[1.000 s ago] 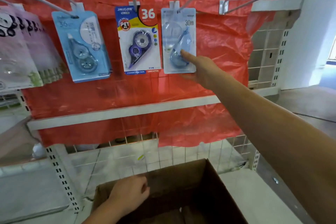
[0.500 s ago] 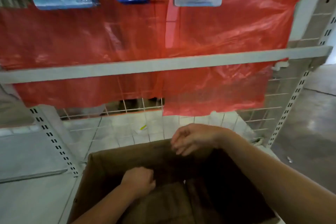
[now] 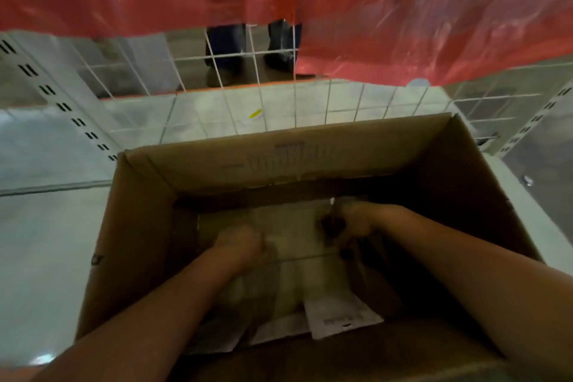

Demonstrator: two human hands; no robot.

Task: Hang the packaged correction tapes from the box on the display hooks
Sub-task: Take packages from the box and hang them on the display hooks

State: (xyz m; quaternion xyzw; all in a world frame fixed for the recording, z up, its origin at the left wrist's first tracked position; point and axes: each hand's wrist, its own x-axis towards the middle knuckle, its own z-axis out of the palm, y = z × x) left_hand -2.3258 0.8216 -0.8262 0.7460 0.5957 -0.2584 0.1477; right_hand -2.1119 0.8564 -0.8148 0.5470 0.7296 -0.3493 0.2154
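I look down into an open cardboard box. Packaged correction tapes lie on its floor, white card backs up, with more pale packs beside them. My left hand is curled into a fist low in the box, resting on the packs, with nothing visible in it. My right hand is deeper in, toward the far right, its fingers curled round a dark blurred correction tape pack. The display hooks are out of view.
Red plastic sheeting hangs over a white wire grid panel behind the box. Slotted shelf uprights stand at left and right. Someone's legs and shoes show behind the grid. The box sits on a pale shelf.
My right hand left the hung pack, dropped into the box and closed on a pack. My view tilted from the hooks down into the box. My left hand sank deeper.
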